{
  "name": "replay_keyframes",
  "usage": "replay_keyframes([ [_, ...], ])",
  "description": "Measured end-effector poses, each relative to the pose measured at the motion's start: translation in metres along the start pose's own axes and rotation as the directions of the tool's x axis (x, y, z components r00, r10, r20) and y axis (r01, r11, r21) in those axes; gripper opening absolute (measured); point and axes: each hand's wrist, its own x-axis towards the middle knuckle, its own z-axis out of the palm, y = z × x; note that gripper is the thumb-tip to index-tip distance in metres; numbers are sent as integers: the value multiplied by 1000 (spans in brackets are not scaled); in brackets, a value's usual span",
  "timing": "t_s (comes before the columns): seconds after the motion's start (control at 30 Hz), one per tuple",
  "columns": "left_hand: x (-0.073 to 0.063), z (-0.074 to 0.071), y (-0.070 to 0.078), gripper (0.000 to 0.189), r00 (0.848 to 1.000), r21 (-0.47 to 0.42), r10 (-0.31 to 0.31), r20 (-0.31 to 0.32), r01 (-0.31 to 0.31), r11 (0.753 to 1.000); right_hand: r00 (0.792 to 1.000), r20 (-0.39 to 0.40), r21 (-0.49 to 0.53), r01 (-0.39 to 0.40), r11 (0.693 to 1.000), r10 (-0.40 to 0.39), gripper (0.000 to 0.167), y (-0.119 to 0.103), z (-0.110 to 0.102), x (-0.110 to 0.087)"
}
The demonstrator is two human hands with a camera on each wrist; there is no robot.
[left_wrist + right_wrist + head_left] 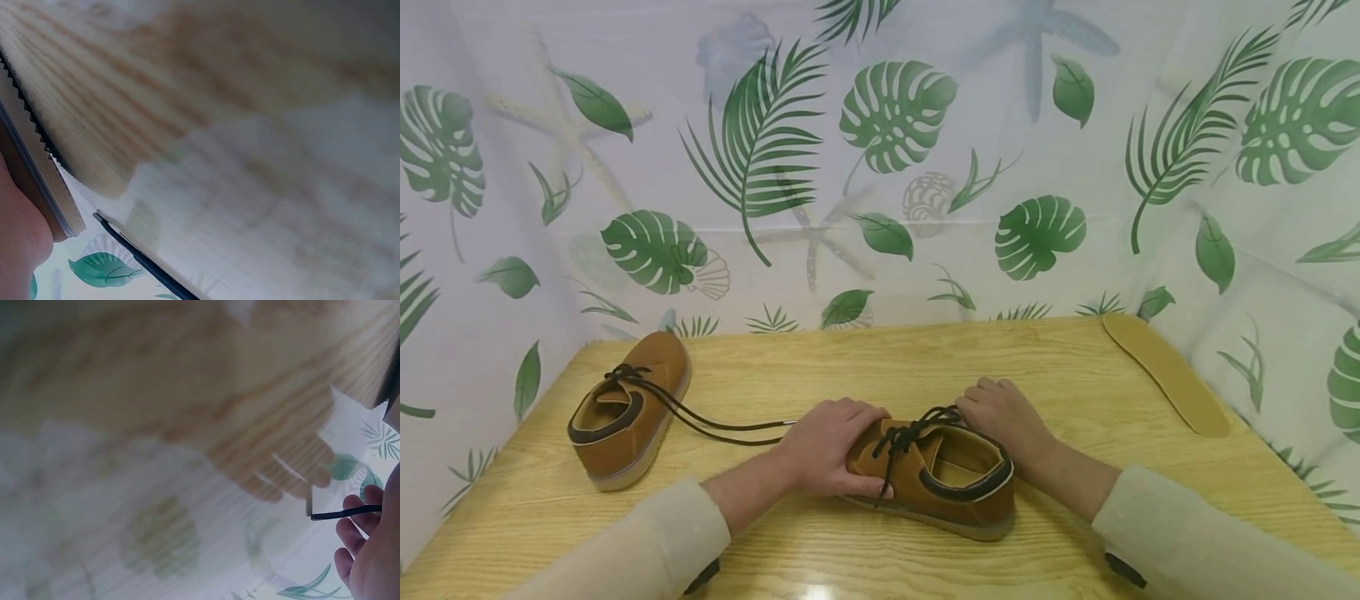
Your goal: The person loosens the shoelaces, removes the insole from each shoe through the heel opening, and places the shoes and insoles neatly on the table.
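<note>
A brown lace-up shoe [955, 505] sits on the table with its toe to the left. My left hand [829, 446] grips it over the toe, thumb along the near side. In the left wrist view, its ridged sole [37, 150] shows beside that hand. Black laces [901, 437] cross over its tongue. Behind the collar my right hand [1006, 423] pinches a black lace, whose end [344, 514] sticks out past the fingers in the right wrist view. One lace end hangs down the near side by my left thumb.
A matching brown shoe [617, 454] stands at the left; its long black laces [722, 427] trail right toward my left hand. A tan insole [1165, 375] lies at the table's right edge. A leaf-patterned sheet [925, 275] encloses the wooden table [820, 358] at the back and sides.
</note>
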Motion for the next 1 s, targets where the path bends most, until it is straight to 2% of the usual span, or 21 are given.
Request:
replay_keyframes([
  [0.27, 0, -1, 0, 88, 1000, -5, -7, 8, 7, 1000, 1000, 3, -2, -31, 1000, 31, 23, -1, -1, 1],
  [0.8, -1, 0, 0, 88, 1000, -6, -6, 15, 7, 1000, 991, 80, -26, -103, 994, 105, 30, -5, -4, 2],
  [1.0, -1, -1, 1, 87, 1000, -3, -7, 18, 7, 1000, 996, 36, -8, -83, 996, 84, 27, -5, -4, 3],
])
